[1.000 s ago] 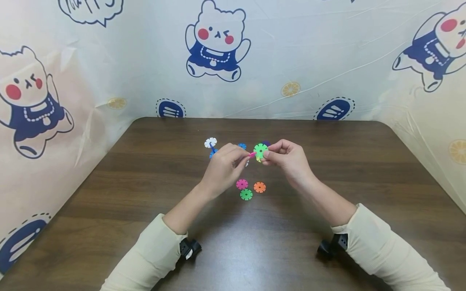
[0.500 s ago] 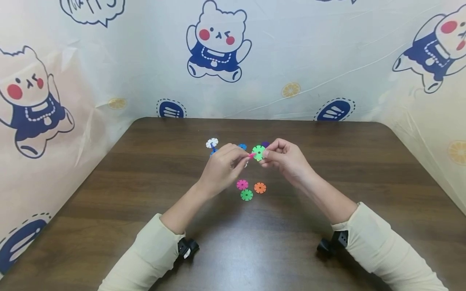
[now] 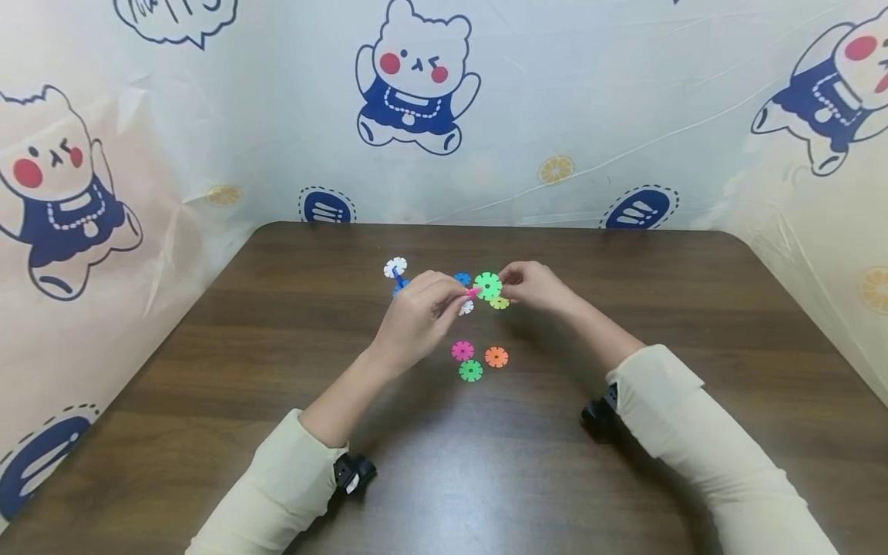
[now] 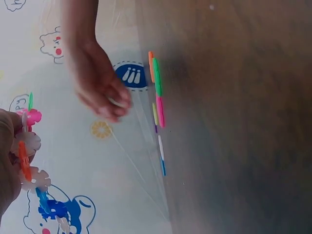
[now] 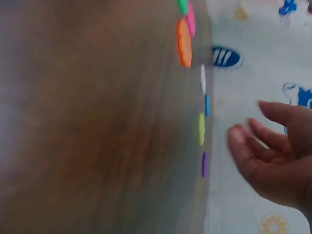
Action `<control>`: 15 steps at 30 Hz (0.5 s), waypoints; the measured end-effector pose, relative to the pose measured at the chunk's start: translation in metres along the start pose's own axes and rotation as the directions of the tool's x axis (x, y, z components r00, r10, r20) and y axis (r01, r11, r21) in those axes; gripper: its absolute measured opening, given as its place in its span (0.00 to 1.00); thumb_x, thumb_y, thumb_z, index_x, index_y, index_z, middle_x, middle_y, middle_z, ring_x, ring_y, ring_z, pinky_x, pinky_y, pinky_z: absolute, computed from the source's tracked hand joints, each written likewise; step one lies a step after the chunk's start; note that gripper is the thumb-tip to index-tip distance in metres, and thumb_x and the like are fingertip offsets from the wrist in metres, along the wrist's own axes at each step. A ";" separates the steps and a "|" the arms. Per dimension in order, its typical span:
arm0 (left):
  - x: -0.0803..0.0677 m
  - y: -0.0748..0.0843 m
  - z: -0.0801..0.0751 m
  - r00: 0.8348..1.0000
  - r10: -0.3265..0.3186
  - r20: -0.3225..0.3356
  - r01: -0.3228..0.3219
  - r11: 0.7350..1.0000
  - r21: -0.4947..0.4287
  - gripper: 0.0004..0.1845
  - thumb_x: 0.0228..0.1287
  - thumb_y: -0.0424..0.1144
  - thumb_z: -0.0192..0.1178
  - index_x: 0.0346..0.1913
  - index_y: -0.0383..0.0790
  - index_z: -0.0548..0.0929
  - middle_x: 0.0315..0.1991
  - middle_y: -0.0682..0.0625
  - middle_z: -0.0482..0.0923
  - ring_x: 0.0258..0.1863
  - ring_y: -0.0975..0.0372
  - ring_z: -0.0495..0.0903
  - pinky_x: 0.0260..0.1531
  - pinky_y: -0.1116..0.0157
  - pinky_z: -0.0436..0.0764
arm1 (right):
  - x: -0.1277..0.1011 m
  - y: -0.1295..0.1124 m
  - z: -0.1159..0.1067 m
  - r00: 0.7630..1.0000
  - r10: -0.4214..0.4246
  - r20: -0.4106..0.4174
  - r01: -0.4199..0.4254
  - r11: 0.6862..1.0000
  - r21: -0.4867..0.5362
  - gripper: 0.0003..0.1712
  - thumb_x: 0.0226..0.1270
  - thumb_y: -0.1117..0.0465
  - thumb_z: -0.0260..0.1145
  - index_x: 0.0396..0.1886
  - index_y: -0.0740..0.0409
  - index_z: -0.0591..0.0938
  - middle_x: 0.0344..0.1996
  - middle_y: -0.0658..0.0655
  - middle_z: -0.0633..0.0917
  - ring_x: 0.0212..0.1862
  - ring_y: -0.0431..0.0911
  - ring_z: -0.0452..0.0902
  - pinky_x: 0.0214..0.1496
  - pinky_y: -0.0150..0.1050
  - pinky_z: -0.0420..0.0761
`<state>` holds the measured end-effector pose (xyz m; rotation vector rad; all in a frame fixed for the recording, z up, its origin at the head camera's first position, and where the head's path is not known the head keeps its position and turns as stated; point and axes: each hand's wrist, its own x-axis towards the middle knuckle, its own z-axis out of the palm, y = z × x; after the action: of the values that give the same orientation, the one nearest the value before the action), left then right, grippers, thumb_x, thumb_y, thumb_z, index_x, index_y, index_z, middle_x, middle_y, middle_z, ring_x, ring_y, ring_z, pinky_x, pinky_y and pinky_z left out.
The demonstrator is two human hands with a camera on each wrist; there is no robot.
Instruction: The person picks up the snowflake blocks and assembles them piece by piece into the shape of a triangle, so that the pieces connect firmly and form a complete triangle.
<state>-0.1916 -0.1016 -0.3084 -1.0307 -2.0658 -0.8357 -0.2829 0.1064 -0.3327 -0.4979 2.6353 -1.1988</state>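
In the head view my left hand (image 3: 422,312) pinches a chain of interlocking snowflake discs above the table. A green disc (image 3: 488,286) and a pink disc (image 3: 474,293) show at its right end, a white disc (image 3: 395,267) at its left end. The left wrist view shows more of the chain (image 4: 37,179), with white, orange and blue discs; fingers hide part of it. My right hand (image 3: 539,287) is just right of the green disc, apart from the chain. Its fingers are loosely bent with nothing between them in the right wrist view.
Loose discs lie flat on the brown table (image 3: 277,370): pink (image 3: 462,351), orange (image 3: 496,357) and green (image 3: 471,371) nearer; yellow (image 3: 499,303), white (image 3: 467,307) and blue (image 3: 462,278) farther back. The right wrist view shows a purple disc (image 5: 204,165). A printed curtain stands behind.
My right hand has let go of the green disc and moved forward, slightly away from the chain. The green disc stays on the chain, which my left hand still holds.
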 end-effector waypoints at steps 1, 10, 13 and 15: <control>0.000 0.000 0.000 1.000 -0.001 -0.002 0.001 1.000 0.001 0.05 0.51 0.27 0.67 0.33 0.32 0.83 0.30 0.47 0.81 0.32 0.60 0.75 0.32 0.70 0.75 | 0.006 0.003 0.000 1.000 0.000 0.031 0.003 0.997 -0.079 0.14 0.61 0.63 0.62 0.44 0.67 0.78 0.33 0.59 0.80 0.35 0.50 0.76 0.41 0.41 0.78; 0.000 -0.002 0.002 1.000 -0.011 -0.001 0.011 1.000 -0.002 0.06 0.51 0.27 0.67 0.33 0.32 0.83 0.31 0.46 0.81 0.33 0.60 0.75 0.32 0.70 0.75 | 0.033 0.014 0.005 0.991 0.061 0.115 -0.010 0.918 -0.395 0.15 0.55 0.60 0.69 0.37 0.66 0.80 0.28 0.56 0.79 0.32 0.48 0.71 0.35 0.39 0.72; 0.000 -0.002 0.004 1.000 -0.009 0.000 0.009 1.000 -0.007 0.05 0.52 0.27 0.67 0.33 0.32 0.83 0.31 0.47 0.81 0.32 0.61 0.75 0.31 0.70 0.74 | 0.036 0.017 0.006 0.992 0.080 0.100 -0.032 0.912 -0.410 0.12 0.55 0.61 0.70 0.34 0.65 0.80 0.27 0.56 0.79 0.31 0.48 0.71 0.33 0.38 0.73; 0.001 -0.002 0.004 1.000 -0.007 0.001 0.008 1.000 -0.011 0.05 0.52 0.27 0.66 0.33 0.32 0.83 0.31 0.47 0.81 0.32 0.61 0.75 0.31 0.70 0.74 | 0.037 0.019 0.007 0.992 0.095 0.086 -0.051 0.910 -0.411 0.11 0.55 0.61 0.70 0.32 0.64 0.80 0.26 0.56 0.79 0.31 0.48 0.71 0.32 0.38 0.73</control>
<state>-0.1947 -0.0984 -0.3105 -1.0302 -2.0692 -0.8517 -0.3186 0.0987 -0.3532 -0.5054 2.7862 -0.5749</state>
